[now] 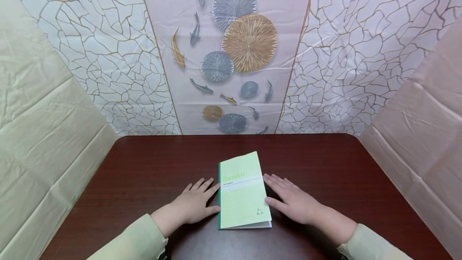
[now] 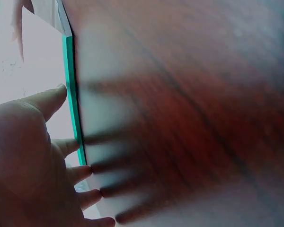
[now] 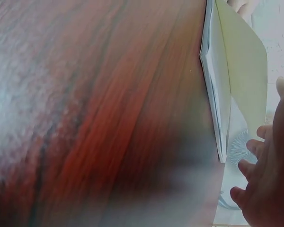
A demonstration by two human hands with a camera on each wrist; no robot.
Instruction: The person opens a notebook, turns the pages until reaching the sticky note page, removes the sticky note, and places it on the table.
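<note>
A pale green notebook (image 1: 242, 196) with a dark green spine lies on the table, its front cover slightly lifted along the right edge. In the right wrist view white pages (image 3: 217, 90) show beneath the raised cover (image 3: 248, 61). My left hand (image 1: 193, 204) is spread flat at the spine, thumb and index fingertip at the green strip (image 2: 71, 94). On the other side my right hand (image 1: 297, 202) has straight fingers, its thumb tip close to the cover's edge; whether it touches cannot be told. Neither hand grips anything.
The dark reddish-brown table (image 1: 162, 159) has a glossy surface. Behind it hangs a patterned cloth (image 1: 231, 91) with fish and round leaf shapes. Beige cloth walls (image 1: 47, 111) slope along the left and right sides.
</note>
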